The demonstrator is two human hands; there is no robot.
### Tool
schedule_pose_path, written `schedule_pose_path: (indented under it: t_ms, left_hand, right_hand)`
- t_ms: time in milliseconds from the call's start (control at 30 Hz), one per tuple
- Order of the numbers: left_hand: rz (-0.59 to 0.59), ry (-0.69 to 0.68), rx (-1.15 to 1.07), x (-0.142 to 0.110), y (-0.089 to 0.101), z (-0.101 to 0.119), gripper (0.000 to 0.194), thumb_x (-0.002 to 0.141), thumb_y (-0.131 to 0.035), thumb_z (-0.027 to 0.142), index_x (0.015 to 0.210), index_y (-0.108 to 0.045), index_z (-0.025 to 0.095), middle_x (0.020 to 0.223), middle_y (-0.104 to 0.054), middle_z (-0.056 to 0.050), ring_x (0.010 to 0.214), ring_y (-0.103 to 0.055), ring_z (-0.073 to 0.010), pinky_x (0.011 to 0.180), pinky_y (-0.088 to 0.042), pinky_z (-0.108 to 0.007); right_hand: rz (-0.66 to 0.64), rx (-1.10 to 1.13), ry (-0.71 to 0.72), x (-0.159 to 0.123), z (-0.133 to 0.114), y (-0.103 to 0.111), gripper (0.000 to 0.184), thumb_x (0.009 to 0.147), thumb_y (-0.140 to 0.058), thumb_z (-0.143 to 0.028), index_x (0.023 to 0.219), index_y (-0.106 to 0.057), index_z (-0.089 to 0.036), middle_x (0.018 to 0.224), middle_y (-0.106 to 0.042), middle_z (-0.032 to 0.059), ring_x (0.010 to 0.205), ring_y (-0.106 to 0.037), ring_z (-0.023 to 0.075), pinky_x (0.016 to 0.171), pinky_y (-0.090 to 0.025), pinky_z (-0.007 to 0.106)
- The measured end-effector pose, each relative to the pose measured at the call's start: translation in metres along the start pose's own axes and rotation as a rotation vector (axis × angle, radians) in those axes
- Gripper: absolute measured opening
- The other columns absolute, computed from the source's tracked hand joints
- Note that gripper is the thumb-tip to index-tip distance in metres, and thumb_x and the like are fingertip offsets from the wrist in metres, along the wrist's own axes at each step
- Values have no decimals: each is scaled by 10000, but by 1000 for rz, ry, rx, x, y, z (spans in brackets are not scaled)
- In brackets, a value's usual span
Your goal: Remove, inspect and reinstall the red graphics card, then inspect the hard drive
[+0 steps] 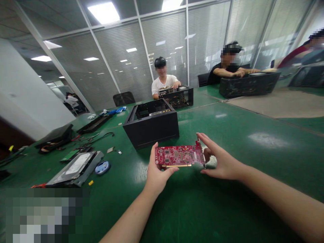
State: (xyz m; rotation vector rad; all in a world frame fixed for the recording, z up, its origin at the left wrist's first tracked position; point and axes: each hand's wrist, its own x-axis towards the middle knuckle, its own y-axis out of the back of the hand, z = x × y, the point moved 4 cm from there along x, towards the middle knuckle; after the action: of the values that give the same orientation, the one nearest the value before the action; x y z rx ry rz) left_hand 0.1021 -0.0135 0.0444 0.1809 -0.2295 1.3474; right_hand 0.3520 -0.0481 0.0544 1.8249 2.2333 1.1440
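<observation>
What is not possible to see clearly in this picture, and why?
All in the head view:
Red circuit board, far face: turned away from the camera.
Left hand, most fingers: behind the board.
Nearest black case, lower interior: hidden by its near wall.
Person in red: cut off by the right edge.

Left hand (157, 171), right hand (221, 161) hold 1 red circuit card (177, 156).

- My feed is bright: white ceiling panels (103, 13) shine above and behind the black case (154, 130).
- Right of the case, glare whitens the green tabletop (227, 135); in front, shadow darkens it.
- Just front-right of it, I get the red circuit board (177, 156) fairly sharp.
- Behind it, the glass partition (164, 37) slants, stretched toward the edges.
- Front-left, pixel blocks (40, 216) mask a patch.
</observation>
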Motion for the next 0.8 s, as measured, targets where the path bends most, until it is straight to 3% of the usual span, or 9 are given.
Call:
schedule_pose_path:
  t_ms: [233, 367, 567, 733, 800]
  left_hand:
    - [-45, -8, 47, -4, -2, 1, 1102, 701, -825, 271, 1547, -119, 297, 1275, -596, -111, 1051, -657, -298, 960, -512, -511]
    - [-89, -12, -24, -6, -4, 2, 965, 818, -705, 315, 1565, -96, 275, 1304, -591, -104, 1108, -624, -287, 990, -488, -485]
    - [-88, 27, 6, -5, 4, -5, 727, 916, -512, 309, 1562, -180, 294, 1082, -636, -50, 765, -577, -170, 748, -532, -338]
    - [-59, 37, -6, -3, 4, -6, 716, 925, -499, 329, 1564, -178, 281, 1114, -619, -60, 727, -556, -157, 689, -532, -324]
    - [-39, 48, -27, -2, 4, -8, 724, 921, -504, 340, 1565, -177, 277, 1100, -617, -62, 687, -553, -146, 659, -536, -322]
  right_hand:
    - [-5, -32, -7, 0, 7, 0, 1164, 677, -756, -202, 1571, -31, -375, 1648, 2, 105, 770, -599, 167, 731, -598, 438]
    - [-11, -54, -21, 0, 11, 2, 1162, 673, -746, -195, 1570, -30, -378, 1649, 10, 108, 829, -622, 196, 749, -598, 443]
    - [-40, -47, -45, 0, 16, 4, 1192, 659, -763, -191, 1568, -19, -388, 1648, 9, 117, 846, -639, 211, 751, -606, 454]
    - [-63, -16, -50, 1, 17, 4, 1213, 657, -787, -194, 1568, -9, -383, 1646, 18, 119, 862, -639, 213, 761, -595, 452]
    - [-70, 19, -49, 1, 17, 4, 1225, 655, -798, -202, 1571, 0, -364, 1638, -57, 136, 849, -636, 204, 771, -587, 444]
